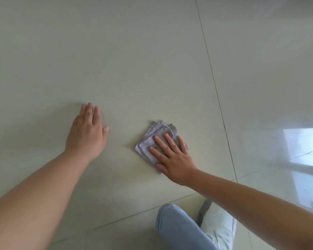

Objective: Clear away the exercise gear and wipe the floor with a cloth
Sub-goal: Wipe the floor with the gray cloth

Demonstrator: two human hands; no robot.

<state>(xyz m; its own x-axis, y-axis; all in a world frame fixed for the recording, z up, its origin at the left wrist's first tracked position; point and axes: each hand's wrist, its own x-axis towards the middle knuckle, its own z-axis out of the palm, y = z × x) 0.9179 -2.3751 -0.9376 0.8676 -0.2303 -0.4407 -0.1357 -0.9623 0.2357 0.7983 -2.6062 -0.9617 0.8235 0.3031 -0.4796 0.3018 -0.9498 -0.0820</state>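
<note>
A folded grey cloth (153, 139) lies flat on the pale tiled floor (134, 60). My right hand (172, 157) presses down on it with fingers spread, covering its near right part. My left hand (88, 132) rests flat on the bare floor to the left of the cloth, fingers together and palm down, holding nothing. A hand's width of bare tile separates the two hands. No exercise gear is in view.
My knee in light blue jeans (177, 230) and a white shoe (219, 224) are at the bottom, near the right arm. Dark grout lines (215, 83) cross the tiles. A bright window reflection (304, 147) shines on the floor at the right.
</note>
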